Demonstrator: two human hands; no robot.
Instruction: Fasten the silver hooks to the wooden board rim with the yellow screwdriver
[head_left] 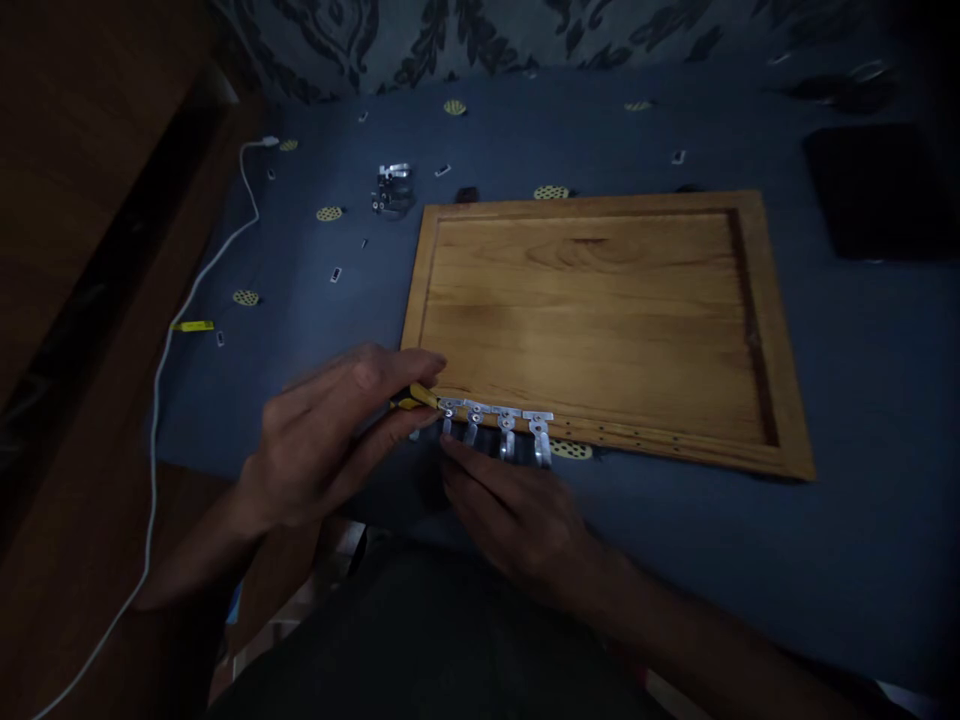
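From the head view, looking down over the person's shoulders, I see a rectangular wooden panel with a raised, lighter frame (600,310) lying flat on a dark blue cloth with yellow spotted ovals (870,420). Along the panel's near edge, towards its left corner, sit four small shiny metal brackets in a row (507,418), each with a flat crosspiece on the wood and a curved arm reaching out past the edge towards the person. To the right of them, a line of small dark spots dots the same edge.

The left hand (322,435) is nearly closed, thumb and fingers pinching a yellow-and-black tool (421,397) whose narrow end points at the leftmost bracket; I can't make out whether it touches the screw there. The right hand (517,512) comes in from the other side with its fingers bunched together, the foremost fingertip at the curved arm of that same leftmost bracket. Whether it pinches the metal or merely rests against it, I can't tell.

Beyond the panel's far left corner, a little heap of similar metal pieces (391,190) lies on the cloth, well apart from both hands. A white cable (155,430) snakes down the left side, passing a small yellow strip (195,326). Over to the right, in deep shadow, lies a flat black rectangular object (877,190).
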